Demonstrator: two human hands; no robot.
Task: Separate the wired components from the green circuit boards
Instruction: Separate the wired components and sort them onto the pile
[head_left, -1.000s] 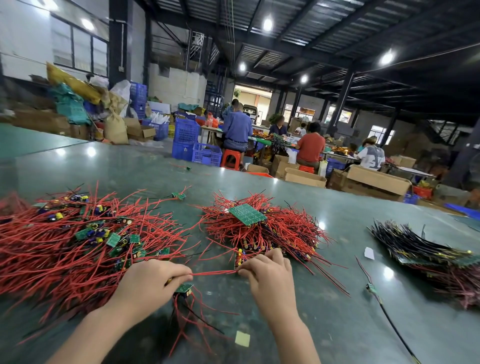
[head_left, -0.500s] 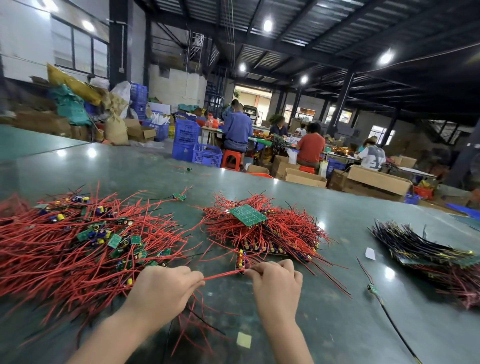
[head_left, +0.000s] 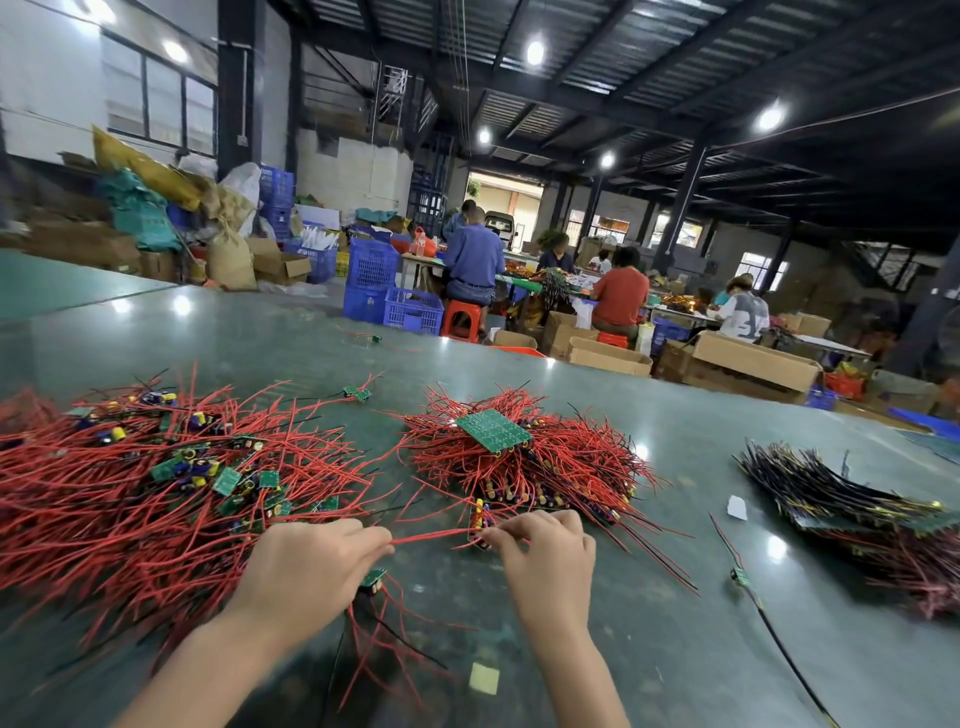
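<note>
Both hands, L (head_left: 311, 566) & R (head_left: 545, 556), each pinching thin red wire (head_left: 434, 535) taut btwn them.

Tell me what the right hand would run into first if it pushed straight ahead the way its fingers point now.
The right hand, pinching a red wire, points up and away toward the middle heap of red wires. It would likely meet that heap's near edge first, at the small capacitors just beyond its fingertips, though depth is hard to judge.

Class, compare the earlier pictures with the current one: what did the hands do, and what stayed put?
The left hand and right hand drew slightly closer, both keeping their pinch on the red wire stretched between them. A small green board hangs below the left hand. The wire piles and the large green board did not move.
</note>
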